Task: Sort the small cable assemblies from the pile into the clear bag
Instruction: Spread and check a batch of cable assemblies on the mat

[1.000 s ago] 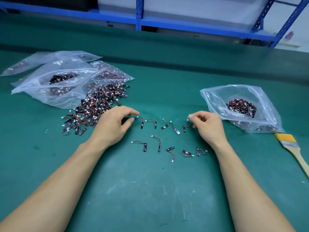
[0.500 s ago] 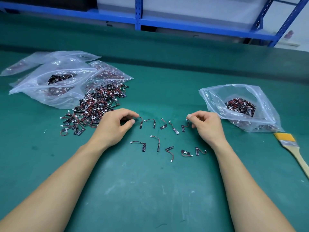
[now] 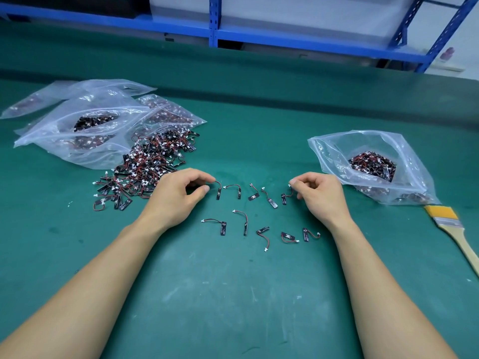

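Note:
A pile of small cable assemblies (image 3: 147, 167), black tabs with red wires and white plugs, lies at the left. Several single assemblies are laid out in two rows in the middle, such as one in the upper row (image 3: 233, 190) and one in the lower row (image 3: 223, 225). My left hand (image 3: 176, 198) rests loosely curled, its index fingertip touching the wire end of the leftmost upper assembly (image 3: 219, 191). My right hand (image 3: 321, 195) is curled too, its index fingertip on the plug of the rightmost upper assembly (image 3: 285, 196). The clear bag (image 3: 324, 151) at the right lies open, holding several assemblies.
Several other clear bags (image 3: 85, 130) with assemblies lie behind the pile at the left. A yellow-bristled paintbrush (image 3: 453, 229) lies at the right, just in front of the open bag. Blue shelving (image 3: 215, 22) stands behind the green mat (image 3: 233, 294).
Both hands have stayed almost where they were, fingertips at the two ends of the upper row. The laid-out assemblies have not moved.

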`<control>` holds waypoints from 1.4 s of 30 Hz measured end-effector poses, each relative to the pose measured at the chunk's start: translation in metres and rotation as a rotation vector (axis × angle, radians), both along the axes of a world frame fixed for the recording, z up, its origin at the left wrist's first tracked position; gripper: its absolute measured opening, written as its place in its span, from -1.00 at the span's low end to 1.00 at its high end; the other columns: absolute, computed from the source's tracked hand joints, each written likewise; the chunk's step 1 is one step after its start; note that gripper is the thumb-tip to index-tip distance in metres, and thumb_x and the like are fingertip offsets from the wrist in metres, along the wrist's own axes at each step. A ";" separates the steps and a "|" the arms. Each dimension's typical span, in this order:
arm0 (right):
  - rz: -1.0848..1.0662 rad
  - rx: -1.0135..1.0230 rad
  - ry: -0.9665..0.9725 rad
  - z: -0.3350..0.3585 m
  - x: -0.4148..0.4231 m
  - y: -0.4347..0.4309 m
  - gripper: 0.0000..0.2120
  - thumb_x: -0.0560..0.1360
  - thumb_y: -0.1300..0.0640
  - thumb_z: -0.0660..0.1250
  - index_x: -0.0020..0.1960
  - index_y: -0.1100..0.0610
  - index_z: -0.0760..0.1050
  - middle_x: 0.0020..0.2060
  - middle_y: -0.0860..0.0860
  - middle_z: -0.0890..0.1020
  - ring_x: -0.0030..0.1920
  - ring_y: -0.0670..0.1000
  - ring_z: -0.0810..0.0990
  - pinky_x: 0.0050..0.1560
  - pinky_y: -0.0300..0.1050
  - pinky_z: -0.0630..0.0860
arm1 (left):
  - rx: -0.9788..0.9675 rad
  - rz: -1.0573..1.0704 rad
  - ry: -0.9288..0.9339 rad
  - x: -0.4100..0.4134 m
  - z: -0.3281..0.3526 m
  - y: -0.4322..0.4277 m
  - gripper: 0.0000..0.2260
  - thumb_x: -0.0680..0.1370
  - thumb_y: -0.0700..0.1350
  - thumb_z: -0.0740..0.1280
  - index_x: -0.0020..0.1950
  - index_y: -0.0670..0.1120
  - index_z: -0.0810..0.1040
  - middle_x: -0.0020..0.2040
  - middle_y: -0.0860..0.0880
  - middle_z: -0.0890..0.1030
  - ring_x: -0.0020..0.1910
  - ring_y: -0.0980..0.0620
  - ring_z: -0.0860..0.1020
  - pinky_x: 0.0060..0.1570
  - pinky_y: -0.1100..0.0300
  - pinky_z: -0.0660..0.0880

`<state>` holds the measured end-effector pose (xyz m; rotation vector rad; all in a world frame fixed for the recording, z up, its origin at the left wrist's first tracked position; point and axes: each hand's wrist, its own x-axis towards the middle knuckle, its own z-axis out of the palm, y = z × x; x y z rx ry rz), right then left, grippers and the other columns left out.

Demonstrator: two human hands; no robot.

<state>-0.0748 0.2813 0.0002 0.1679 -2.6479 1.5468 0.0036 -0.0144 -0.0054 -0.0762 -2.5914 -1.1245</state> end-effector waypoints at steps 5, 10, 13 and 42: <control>0.002 0.004 -0.001 0.001 0.000 0.001 -0.85 0.51 0.18 0.42 -0.23 0.03 0.66 -0.52 -0.09 0.56 -0.45 -0.19 0.47 -0.36 -0.45 0.36 | 0.005 -0.003 0.001 0.000 0.000 -0.001 -0.81 0.53 -0.23 0.44 0.06 0.03 0.69 -0.11 0.16 0.67 -0.08 0.25 0.60 -0.03 0.51 0.40; 0.010 0.009 -0.010 0.000 0.000 0.002 -0.78 0.46 0.31 0.36 -0.21 0.03 0.66 -0.50 -0.05 0.52 -0.45 -0.16 0.48 -0.37 -0.43 0.37 | 0.008 -0.007 -0.003 0.000 0.000 -0.001 -0.81 0.53 -0.23 0.44 0.06 0.03 0.69 -0.12 0.20 0.66 -0.08 0.30 0.59 -0.03 0.52 0.39; 0.013 0.017 -0.019 -0.002 -0.002 0.003 -0.86 0.45 0.24 0.41 -0.21 0.04 0.67 -0.48 -0.04 0.49 -0.41 -0.07 0.42 -0.40 -0.37 0.38 | 0.011 -0.008 -0.008 0.000 -0.001 -0.001 -0.81 0.53 -0.22 0.44 0.06 0.04 0.69 -0.11 0.20 0.66 -0.08 0.30 0.59 -0.02 0.51 0.40; 0.026 0.043 0.019 -0.010 -0.006 0.006 -0.89 0.48 0.07 0.46 -0.23 0.00 0.67 -0.53 -0.10 0.45 -0.43 -0.09 0.42 -0.37 -0.37 0.39 | 0.006 -0.009 -0.005 0.000 -0.001 -0.001 -0.80 0.52 -0.22 0.44 0.05 0.06 0.69 -0.11 0.16 0.68 -0.08 0.24 0.60 -0.01 0.49 0.42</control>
